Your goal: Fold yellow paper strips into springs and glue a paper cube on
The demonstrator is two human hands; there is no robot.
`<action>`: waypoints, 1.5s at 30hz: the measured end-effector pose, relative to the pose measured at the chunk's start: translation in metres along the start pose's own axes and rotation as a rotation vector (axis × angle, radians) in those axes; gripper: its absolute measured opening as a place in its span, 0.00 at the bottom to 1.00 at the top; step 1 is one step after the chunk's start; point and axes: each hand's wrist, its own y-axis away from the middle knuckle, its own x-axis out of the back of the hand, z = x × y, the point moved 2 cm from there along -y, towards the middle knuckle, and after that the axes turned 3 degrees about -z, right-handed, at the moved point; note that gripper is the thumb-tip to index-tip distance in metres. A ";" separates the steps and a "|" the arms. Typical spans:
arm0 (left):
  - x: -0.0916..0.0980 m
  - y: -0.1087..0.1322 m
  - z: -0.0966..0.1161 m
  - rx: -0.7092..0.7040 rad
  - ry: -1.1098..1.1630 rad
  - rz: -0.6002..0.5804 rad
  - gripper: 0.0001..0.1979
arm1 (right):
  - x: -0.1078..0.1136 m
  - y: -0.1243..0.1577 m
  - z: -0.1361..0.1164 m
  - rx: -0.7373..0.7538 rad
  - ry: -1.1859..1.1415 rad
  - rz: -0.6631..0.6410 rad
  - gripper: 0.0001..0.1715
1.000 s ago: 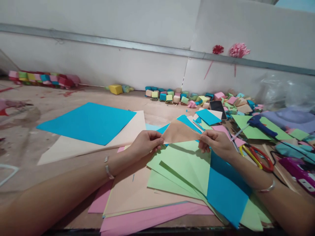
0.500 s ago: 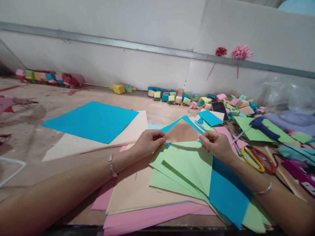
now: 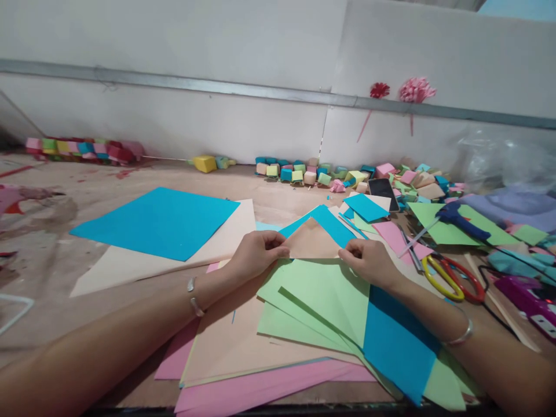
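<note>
A tan paper triangle (image 3: 313, 243) is pinched at its two lower corners. My left hand (image 3: 256, 253) grips the left corner with closed fingers. My right hand (image 3: 369, 260) grips the right corner the same way. The triangle is low over a fanned stack of green sheets (image 3: 325, 295), with a blue sheet (image 3: 397, 341), a tan sheet (image 3: 230, 341) and pink sheets (image 3: 260, 388) beneath. Both wrists wear silver bangles.
A large blue sheet (image 3: 160, 220) lies on a cream sheet (image 3: 143, 260) to the left. At right are scissors (image 3: 454, 278), a glue gun (image 3: 460, 219), a phone (image 3: 383, 191) and a purple tool (image 3: 527, 298). Several folded paper cubes (image 3: 304, 171) line the wall.
Both hands have lowered the tan triangle toward the stack and drawn slightly closer together, so the triangle looks narrower.
</note>
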 end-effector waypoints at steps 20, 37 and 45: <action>-0.005 -0.007 0.032 -0.550 -0.966 -0.306 0.11 | -0.006 -0.001 -0.002 0.233 0.299 0.113 0.11; -0.053 -0.031 0.025 -0.443 -0.942 -0.258 0.07 | -0.007 0.009 -0.016 0.748 0.617 -0.032 0.16; -0.054 -0.030 0.022 -0.431 -0.946 -0.257 0.11 | -0.006 0.026 -0.028 0.749 0.800 -0.073 0.11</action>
